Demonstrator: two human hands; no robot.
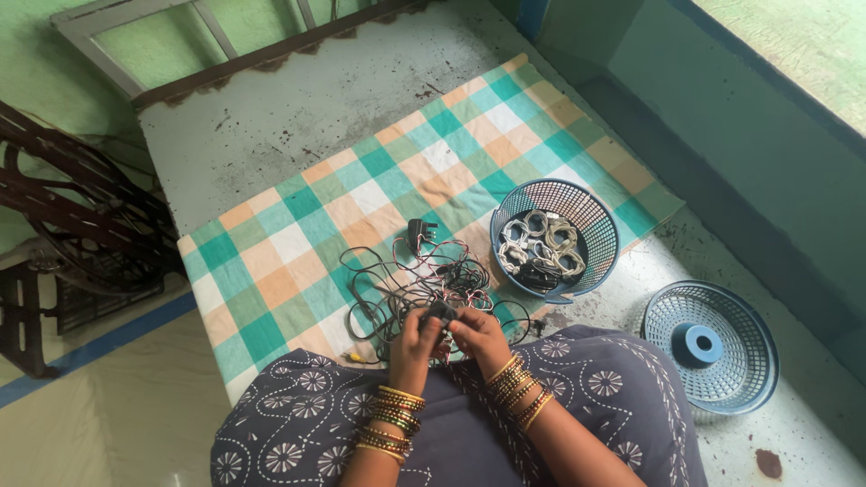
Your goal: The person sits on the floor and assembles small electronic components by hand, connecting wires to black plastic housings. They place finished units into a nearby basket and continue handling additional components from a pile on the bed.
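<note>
Plain home room, used for hand work on the floor. Shown by green painted walls, stained concrete floor, a checked cloth spread out as a work mat, plastic household baskets, and what looks like a treadle sewing-machine stand kept at the left wall.

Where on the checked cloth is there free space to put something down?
The checked cloth lies bare left of the tangled cables, and again behind them up to its far edge. It is crowded near both hands, around the cables and the basket of coiled cords.
</note>
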